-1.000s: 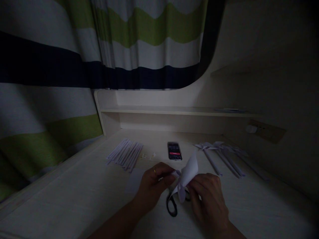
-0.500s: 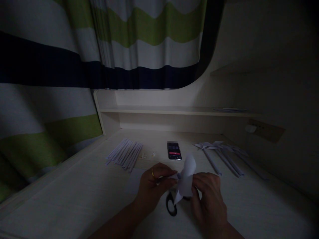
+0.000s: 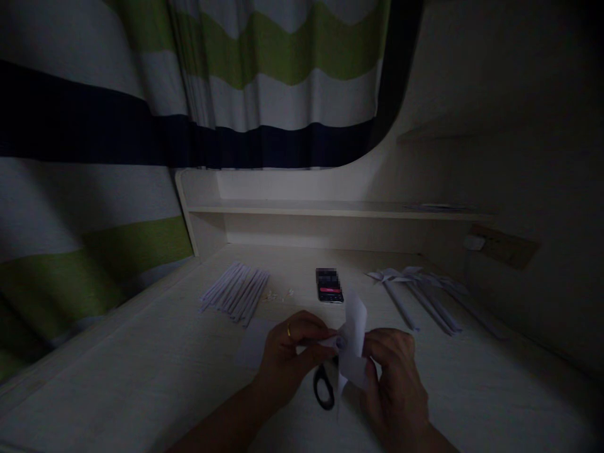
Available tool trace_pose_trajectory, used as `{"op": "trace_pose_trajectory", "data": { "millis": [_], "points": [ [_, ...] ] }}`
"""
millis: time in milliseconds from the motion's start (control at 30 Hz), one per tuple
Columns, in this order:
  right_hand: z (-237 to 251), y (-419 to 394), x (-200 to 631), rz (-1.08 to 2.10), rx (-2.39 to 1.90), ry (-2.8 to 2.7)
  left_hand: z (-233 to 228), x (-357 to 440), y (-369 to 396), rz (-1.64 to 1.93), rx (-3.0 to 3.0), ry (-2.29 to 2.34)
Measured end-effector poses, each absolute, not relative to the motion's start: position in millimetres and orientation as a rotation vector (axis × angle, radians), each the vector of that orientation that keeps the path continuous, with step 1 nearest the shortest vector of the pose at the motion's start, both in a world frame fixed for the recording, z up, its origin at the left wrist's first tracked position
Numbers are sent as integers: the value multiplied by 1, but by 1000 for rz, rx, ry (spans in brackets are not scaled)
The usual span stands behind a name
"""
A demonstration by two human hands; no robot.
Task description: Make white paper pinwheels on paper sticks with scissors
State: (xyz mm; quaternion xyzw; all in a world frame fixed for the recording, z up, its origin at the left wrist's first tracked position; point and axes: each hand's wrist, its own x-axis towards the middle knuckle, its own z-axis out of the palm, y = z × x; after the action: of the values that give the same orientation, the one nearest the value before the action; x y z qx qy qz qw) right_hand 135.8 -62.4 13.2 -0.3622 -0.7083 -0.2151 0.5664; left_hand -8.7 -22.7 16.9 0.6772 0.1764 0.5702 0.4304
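Likely a home, from the striped curtains (image 3: 283, 82), desk (image 3: 179, 358), shelf (image 3: 302, 208) and wall socket (image 3: 507, 246)

Your scene is dim. Beyond your left hand (image 3: 295, 355), the back panel (image 3: 292, 189) is palest; right of your right hand (image 3: 394, 371), the wall (image 3: 547, 151) sinks nearly to black. The desk (image 3: 302, 434) between your hands is softly shadowed, the folded paper (image 3: 355, 330) you hold soft-edged. Ahead of both, the phone (image 3: 329, 291) glows, partly pixelated; wide-angle stretching pulls the outer edges.
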Motion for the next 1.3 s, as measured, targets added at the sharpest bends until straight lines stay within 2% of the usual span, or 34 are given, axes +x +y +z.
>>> {"op": "trace_pose_trajectory", "data": {
  "millis": [167, 433, 867, 1300],
  "points": [
    [14, -65, 135, -560, -831, -1696, 14, -9, -22, 1363, 1652, 421],
    [-2, -58, 149, -827, -842, -1797, 16, -6, -23, 1257, 1468, 466],
    [8, -63, 131, -583, -997, -1654, 14, -3, -23, 1260, 1443, 530],
    [15, -68, 132, -570, -896, -1646, 19, -8, -22, 1291, 1465, 634]
  ]
}}
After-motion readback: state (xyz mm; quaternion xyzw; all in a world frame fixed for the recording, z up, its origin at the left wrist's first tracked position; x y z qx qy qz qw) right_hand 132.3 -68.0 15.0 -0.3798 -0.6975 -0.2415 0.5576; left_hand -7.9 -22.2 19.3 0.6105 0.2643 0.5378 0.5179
